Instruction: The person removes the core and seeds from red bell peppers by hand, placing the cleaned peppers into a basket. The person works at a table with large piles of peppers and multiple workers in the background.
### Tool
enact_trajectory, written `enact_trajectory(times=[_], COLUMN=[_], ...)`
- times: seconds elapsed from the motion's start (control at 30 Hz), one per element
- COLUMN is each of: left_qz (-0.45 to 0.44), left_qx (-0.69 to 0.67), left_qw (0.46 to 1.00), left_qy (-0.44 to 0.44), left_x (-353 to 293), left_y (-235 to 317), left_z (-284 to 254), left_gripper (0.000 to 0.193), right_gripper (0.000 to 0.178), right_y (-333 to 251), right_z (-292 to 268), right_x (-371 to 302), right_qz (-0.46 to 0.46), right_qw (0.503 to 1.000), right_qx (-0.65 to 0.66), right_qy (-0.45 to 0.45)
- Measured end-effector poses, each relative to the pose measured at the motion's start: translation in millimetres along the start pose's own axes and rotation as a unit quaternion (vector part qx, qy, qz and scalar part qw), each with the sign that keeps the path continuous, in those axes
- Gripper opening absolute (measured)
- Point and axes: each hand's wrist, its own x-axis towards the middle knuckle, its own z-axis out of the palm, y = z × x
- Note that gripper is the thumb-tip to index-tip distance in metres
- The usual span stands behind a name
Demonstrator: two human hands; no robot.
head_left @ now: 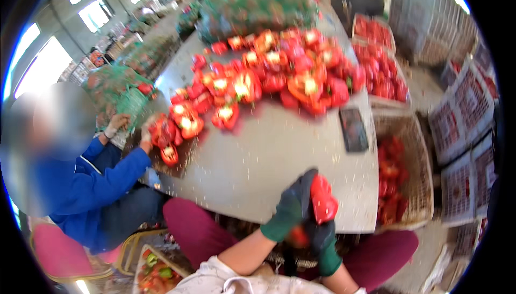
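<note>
Both of the wearer's hands in dark green-cuffed gloves, working close over the lap at the near table edge; left hand (293,205) wraps the red bell pepper (323,198) from the left, fingers curled and clamped on it, holding it upright, likely to steady it for the other hand; right hand (318,236) sits just below, touching the pepper's base, fingers closed, though on what I cannot tell; a blade may be there but it is hidden.

Halved peppers (258,76) lie heaped on the far half of the table, cut faces up, pale cores showing; the near half is kept bare as working room. A dark flat phone-like slab (354,128) lies near the right edge, apart from the heap.

Co-worker in blue sleeve at the left, gloved hand (148,132) on a pepper at the table corner.

Table (269,159) grey, flecked with pale seeds; wicker basket (411,149) of whole peppers just right of it, within easy reach; green mesh sacks (252,9) at the far end; stacked cartons (462,116) at right; hall with bright windows at upper left.
</note>
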Motion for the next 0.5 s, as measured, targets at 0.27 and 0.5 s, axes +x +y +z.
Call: enact_trajectory(times=[0.27,0.5], left_qz=[-0.010,0.029], left_qx=[0.253,0.064], left_qw=[0.962,0.960], left_qy=[-0.104,-0.270], left_x=[35.3,36.9], left_y=[77.3,59.5], left_z=[-33.7,-68.4], left_gripper=[0.066,0.074], right_gripper=[0.059,0.053], right_y=[-23.4,-73.8], right_z=[50.9,19.4], right_x=[16.9,11.1], right_qz=[-0.360,-0.230], right_qw=[0.857,0.883], right_qx=[-0.367,-0.390], right_qy=[-0.033,-0.121])
